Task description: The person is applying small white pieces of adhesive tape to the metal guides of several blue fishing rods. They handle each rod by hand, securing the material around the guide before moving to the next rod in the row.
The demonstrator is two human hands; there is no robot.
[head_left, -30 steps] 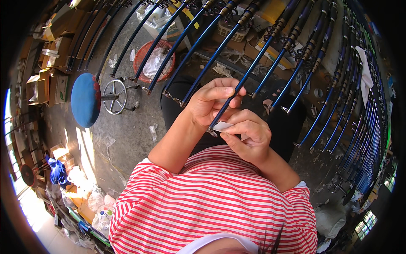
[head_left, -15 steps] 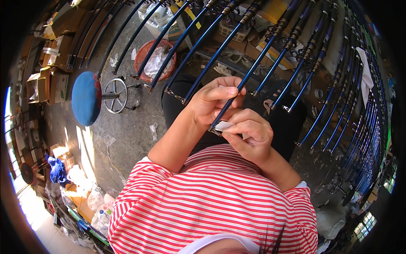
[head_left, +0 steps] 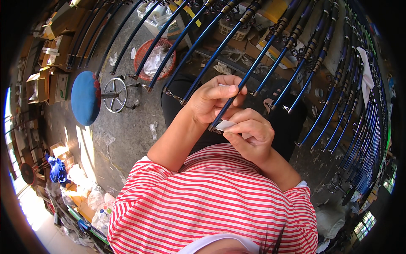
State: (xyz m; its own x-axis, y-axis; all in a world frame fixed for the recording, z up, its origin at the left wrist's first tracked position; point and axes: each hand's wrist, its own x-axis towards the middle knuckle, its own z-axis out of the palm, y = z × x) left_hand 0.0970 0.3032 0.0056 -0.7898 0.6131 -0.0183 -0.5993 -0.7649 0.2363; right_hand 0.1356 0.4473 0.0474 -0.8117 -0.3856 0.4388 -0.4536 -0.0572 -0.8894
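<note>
My left hand point(head_left: 213, 98) is closed round a dark blue fishing rod point(head_left: 256, 62), thumb and fingers pinching its shaft a little above the lower end. At that end, my right hand point(head_left: 253, 130) pinches a small white piece point(head_left: 224, 125), paper or cloth, against the rod. My right palm and the far side of the rod tip are hidden. The rod slants down toward me from the upper right. More blue rods point(head_left: 213, 55) hang in a row on both sides of it, their metal-tipped ends pointing at me.
A round blue stool point(head_left: 86, 98) and a red basket point(head_left: 137, 67) with white scraps stand on the grey floor to the left. Cardboard boxes point(head_left: 59, 80) are stacked beyond the stool. Many rods crowd the right side, a white cloth point(head_left: 365, 76) draped among them.
My right hand has shifted very slightly to the right at the rod's end. My left hand keeps its hold, and the rods are almost unmoved.
</note>
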